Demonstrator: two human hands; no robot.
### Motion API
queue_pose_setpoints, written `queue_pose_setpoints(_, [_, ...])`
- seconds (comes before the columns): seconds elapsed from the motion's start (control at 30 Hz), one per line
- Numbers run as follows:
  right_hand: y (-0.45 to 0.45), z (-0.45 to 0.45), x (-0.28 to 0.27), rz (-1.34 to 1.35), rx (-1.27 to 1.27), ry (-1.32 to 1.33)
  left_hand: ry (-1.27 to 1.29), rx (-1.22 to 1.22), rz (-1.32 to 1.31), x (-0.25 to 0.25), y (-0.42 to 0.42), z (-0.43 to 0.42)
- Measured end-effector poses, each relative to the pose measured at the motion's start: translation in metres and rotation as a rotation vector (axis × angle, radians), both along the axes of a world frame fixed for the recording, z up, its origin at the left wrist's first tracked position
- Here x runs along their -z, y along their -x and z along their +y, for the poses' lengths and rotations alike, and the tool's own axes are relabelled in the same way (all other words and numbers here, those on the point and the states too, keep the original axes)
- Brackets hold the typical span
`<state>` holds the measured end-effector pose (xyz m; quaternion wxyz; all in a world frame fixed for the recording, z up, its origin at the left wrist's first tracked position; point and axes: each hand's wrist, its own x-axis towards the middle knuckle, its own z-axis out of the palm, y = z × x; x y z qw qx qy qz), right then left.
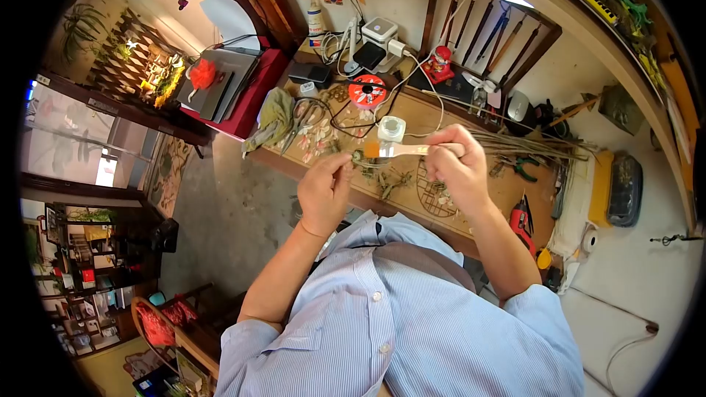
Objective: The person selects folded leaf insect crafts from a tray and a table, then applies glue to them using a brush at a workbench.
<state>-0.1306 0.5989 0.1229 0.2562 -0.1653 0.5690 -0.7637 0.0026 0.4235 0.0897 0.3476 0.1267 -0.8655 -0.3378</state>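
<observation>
My right hand (457, 164) grips the pale handle of a flat brush (419, 150), held level, with its orange-brown bristles toward my left hand. My left hand (326, 190) is closed in a pinch, its fingertips at a small grey-green piece (358, 156) whose kind I cannot make out. The bristles are beside that piece; I cannot tell whether they touch. Beyond the brush is a small white container (391, 129). Below it, dried greenish sprigs (395, 182) and a thin round lattice (435, 195) lie on the wooden workbench (471, 225).
Scissors (296, 122) and a crumpled green cloth (272, 121) are at the left, near a red spool (367, 92). Pliers (525, 170), a red power tool (521, 222) and long thin stalks (529, 145) lie at the right. A rack of hanging brushes (489, 37) stands behind.
</observation>
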Motion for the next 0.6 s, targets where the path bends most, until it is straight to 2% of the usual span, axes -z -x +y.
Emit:
queue_pose_setpoints(0.03, [-0.002,-0.002,0.001,0.001,-0.052,0.023,0.000,0.000,0.000,0.000,0.000,0.001])
queue_pose_setpoints(0.1, [0.002,0.000,0.005,-0.018,-0.019,0.005,-0.479,-0.063,-0.044,0.002,0.000,0.002])
queue_pose_setpoints(0.13, [0.006,0.001,0.009,-0.037,0.014,-0.014,-0.478,-0.070,-0.041,0.003,0.000,0.000])
queue_pose_setpoints(0.2, [0.011,0.003,0.014,-0.037,0.014,0.006,-0.859,-0.035,0.029,0.007,0.003,-0.005])
queue_pose_setpoints(0.23, [0.011,0.003,0.013,-0.052,0.034,0.040,-0.858,-0.035,0.029,0.009,0.004,-0.007])
queue_pose_setpoints(0.3, [0.008,0.001,0.009,-0.071,0.060,0.073,-1.102,-0.045,0.062,0.012,0.005,-0.010])
queue_pose_setpoints(0.4, [-0.001,-0.006,0.007,-0.057,-0.013,0.108,-1.242,-0.008,0.090,0.009,0.006,-0.008])
queue_pose_setpoints(0.47, [0.001,-0.005,0.011,-0.057,0.029,-0.020,-1.268,-0.017,0.097,0.009,0.006,-0.008])
queue_pose_setpoints(0.6, [0.006,0.003,0.012,-0.037,0.044,-0.009,-1.290,-0.058,0.089,0.012,0.006,-0.012])
